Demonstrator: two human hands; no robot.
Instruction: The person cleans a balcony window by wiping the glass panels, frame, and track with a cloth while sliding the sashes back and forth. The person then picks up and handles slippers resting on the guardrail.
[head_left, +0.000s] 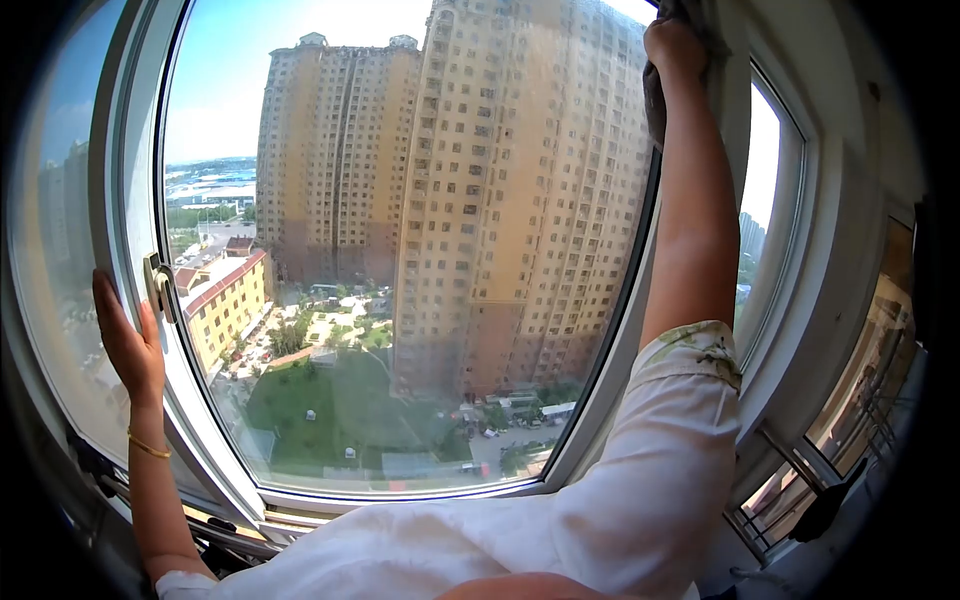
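My right hand (675, 48) is raised to the upper right corner of the window and closed around a dark grey cloth (655, 105). The cloth lies against the right edge of the window frame, with part hanging below my fist. Low on the left, my left hand (132, 348) rests against the white window frame (130, 190), fingers stretched upward and thumb apart. Just right of its thumb is the window handle (160, 285). Between my arms spans the large glass pane (330, 400), which looks hazy and streaked in places.
Tall apartment blocks (520, 200), a yellow building (225, 310) and a green lawn (320, 405) show far below outside. A second window (765, 190) stands to the right. Dark rails and metal racks (880, 420) are at the lower right. My body is close against the sill.
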